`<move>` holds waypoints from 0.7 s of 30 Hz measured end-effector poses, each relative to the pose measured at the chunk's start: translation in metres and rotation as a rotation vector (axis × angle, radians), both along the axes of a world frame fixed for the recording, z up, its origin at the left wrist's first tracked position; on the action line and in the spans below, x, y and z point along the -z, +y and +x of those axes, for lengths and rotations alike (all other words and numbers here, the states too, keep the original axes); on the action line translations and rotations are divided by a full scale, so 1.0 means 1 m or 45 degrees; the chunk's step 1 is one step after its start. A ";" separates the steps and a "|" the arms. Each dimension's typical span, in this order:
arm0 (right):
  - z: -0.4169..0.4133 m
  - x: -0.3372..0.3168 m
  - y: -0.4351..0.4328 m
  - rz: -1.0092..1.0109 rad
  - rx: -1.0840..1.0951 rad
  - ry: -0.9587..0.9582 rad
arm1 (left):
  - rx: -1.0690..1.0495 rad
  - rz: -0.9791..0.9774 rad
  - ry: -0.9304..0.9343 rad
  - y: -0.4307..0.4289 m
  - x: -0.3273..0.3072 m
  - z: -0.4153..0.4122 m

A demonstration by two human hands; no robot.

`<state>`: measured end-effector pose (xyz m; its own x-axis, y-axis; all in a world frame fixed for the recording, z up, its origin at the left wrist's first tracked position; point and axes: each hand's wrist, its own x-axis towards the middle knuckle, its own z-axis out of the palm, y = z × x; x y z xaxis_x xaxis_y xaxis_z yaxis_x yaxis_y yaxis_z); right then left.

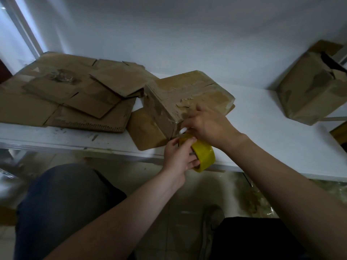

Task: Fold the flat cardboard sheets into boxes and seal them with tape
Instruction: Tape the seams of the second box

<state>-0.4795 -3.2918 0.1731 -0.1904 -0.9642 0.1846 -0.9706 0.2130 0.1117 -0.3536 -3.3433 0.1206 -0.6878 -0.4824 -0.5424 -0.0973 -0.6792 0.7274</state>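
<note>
On the white table (266,132), the left hand (177,157) is gripping the tape roll (205,156) by the box (187,92), the right hand (209,126) curling alongside, hold unclear; I'd be keeping tape taut.

My left hand (180,156) is covering the near side and core of the yellow tape roll (205,155), and my right hand (208,124) is hiding the near corner of the box (187,91), so where tape is meeting cardboard is not showing. A small white piece (183,130) at my right fingertips is reading too small to identify, and whether those fingers are pinching it is staying unclear. The picture's edges are cutting off the flat cardboard sheets (65,94) at left and the second box (309,91) at right.
</note>
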 end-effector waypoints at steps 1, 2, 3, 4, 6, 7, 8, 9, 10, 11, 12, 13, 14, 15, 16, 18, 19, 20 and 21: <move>0.001 -0.001 -0.004 0.037 0.018 0.020 | 0.004 -0.002 -0.004 -0.001 -0.001 0.000; 0.002 -0.001 -0.007 0.066 0.035 0.042 | 0.003 0.002 -0.004 -0.002 -0.001 0.000; 0.002 -0.003 -0.009 0.079 0.048 0.065 | -0.001 0.004 -0.006 -0.003 -0.002 0.000; 0.002 -0.004 -0.011 0.077 0.054 0.080 | -0.003 0.006 -0.007 -0.003 -0.002 0.000; 0.001 -0.006 -0.007 0.051 0.043 0.095 | 0.003 0.005 -0.013 -0.004 -0.004 -0.001; -0.001 -0.006 -0.003 0.039 0.048 0.089 | 0.006 0.001 -0.017 -0.004 -0.004 -0.001; -0.006 -0.005 0.003 0.026 0.074 0.083 | 0.005 -0.001 -0.022 -0.004 -0.003 -0.001; -0.013 -0.003 0.010 0.002 0.116 0.091 | 0.003 -0.004 -0.026 -0.004 -0.002 -0.001; -0.020 -0.001 0.018 -0.027 0.177 0.109 | 0.004 -0.014 -0.033 -0.004 -0.001 -0.001; -0.026 0.001 0.028 -0.045 0.253 0.116 | 0.008 -0.030 -0.040 -0.004 0.000 0.000; -0.031 0.003 0.038 -0.054 0.330 0.102 | 0.011 -0.047 -0.043 -0.004 0.001 0.000; -0.034 0.004 0.047 -0.069 0.388 0.070 | 0.012 -0.063 -0.042 -0.004 0.002 0.000; -0.036 0.007 0.055 -0.102 0.428 0.031 | 0.013 -0.079 -0.042 -0.005 0.003 0.000; -0.036 0.010 0.062 -0.149 0.456 -0.010 | 0.016 -0.097 -0.045 -0.004 0.003 0.000; -0.035 0.014 0.068 -0.190 0.476 -0.044 | 0.022 -0.118 -0.050 -0.004 0.003 0.000; -0.033 0.025 0.076 -0.201 0.509 -0.072 | 0.038 -0.174 -0.059 -0.002 0.003 0.002; -0.032 0.032 0.080 -0.177 0.530 -0.073 | 0.045 -0.208 -0.061 -0.002 0.003 0.003; -0.033 0.040 0.083 -0.164 0.563 -0.074 | 0.053 -0.245 -0.064 -0.002 0.003 0.004; -0.034 0.047 0.086 -0.174 0.615 -0.088 | 0.065 -0.285 -0.072 -0.002 0.003 0.005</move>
